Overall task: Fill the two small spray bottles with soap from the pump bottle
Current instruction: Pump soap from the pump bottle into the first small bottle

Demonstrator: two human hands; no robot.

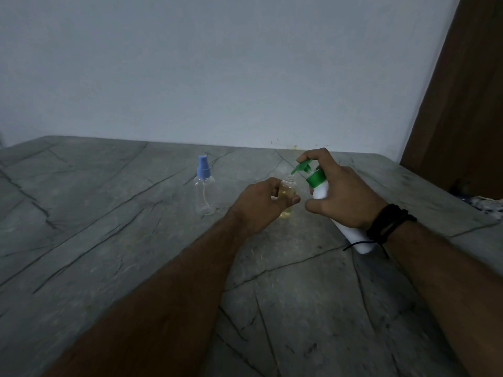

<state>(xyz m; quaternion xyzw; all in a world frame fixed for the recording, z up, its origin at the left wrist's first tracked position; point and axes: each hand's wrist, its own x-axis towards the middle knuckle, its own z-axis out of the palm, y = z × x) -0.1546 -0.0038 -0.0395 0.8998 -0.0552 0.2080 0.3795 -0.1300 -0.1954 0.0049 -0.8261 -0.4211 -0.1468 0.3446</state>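
Note:
My left hand (265,204) grips a small clear spray bottle (288,190) with its top off; yellowish soap fills much of it, and it stands on the grey stone table (136,240). My right hand (340,194) holds the white pump bottle (321,190) tilted, with a finger on its green pump head (303,167). The green nozzle points down at the open neck of the small bottle. A second small clear spray bottle (204,190) with a blue spray cap stands upright to the left; it looks empty.
A pale wall runs along the table's far edge. A brown wooden panel (462,104) rises at the right. Some patterned cloth (487,205) lies at the table's right edge. Black bands circle my right wrist.

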